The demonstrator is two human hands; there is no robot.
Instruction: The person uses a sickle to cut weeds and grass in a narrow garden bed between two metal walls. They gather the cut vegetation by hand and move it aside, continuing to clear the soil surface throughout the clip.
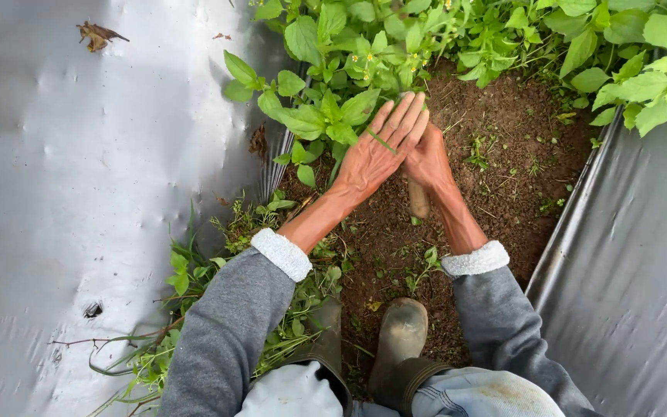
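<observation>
— What are the hands doing, there at the upper middle of the frame?

— The left hand point(380, 150) is lying flat, fingers straight and pressed together, with a green blade of grass point(382, 140) across them. The right hand point(428, 158) is closing around a wooden handle point(418, 199) (its fingers are hidden behind the left, so I cannot tell how tightly).

— And the weeding — how far along?

— Judging by the bare brown soil point(503, 147) around the hands, that patch is cleared; pulled weeds point(194, 309) are lying at lower left, while the leafy weeds point(364, 54) along the top are standing uncut.

— The surroundings?

— Silver plastic mulch point(79, 177) is flanking the furrow on both sides — a muddy rubber boot point(399, 332) is showing at the bottom.
</observation>
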